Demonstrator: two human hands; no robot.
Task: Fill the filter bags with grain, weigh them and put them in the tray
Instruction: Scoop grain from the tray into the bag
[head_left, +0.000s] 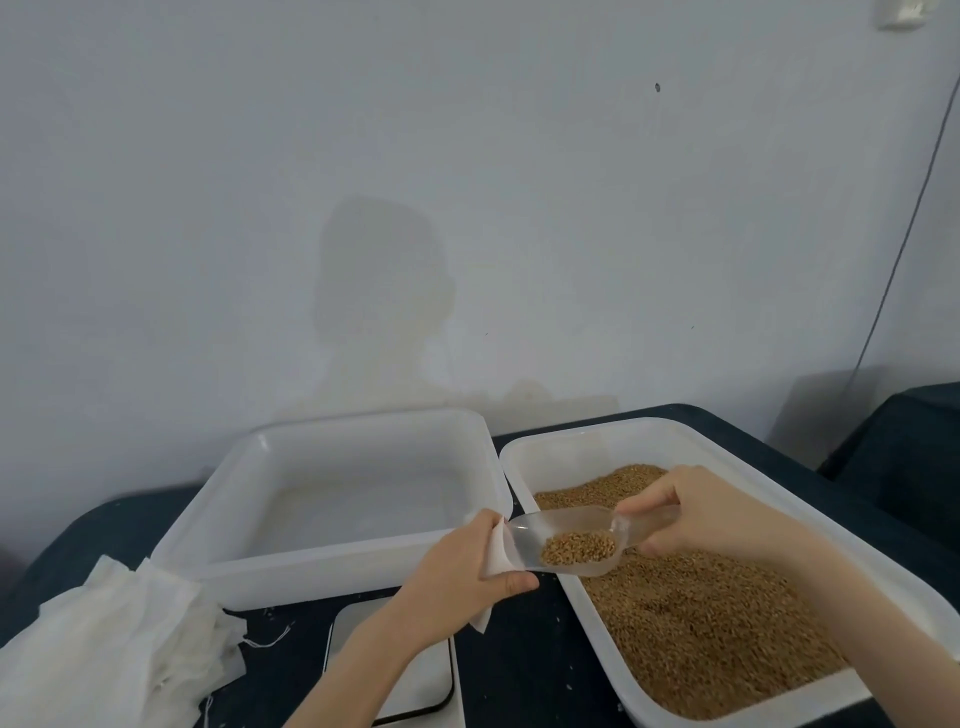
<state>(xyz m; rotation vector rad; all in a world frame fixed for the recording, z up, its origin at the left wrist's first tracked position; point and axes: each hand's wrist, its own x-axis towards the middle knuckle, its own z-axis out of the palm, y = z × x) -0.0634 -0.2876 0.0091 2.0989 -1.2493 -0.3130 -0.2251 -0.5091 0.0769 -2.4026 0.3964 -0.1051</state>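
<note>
Our left hand pinches a small white filter bag in its grip, mouth toward the clear scoop that our right hand clasps by the handle. The scoop carries a little heap of golden-brown grain over the grain bin. The white tray sits just left on the counter.

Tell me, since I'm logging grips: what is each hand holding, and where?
The left hand grips a filter bag near its open top. The right hand pinches the clear scoop by its handle.
</note>
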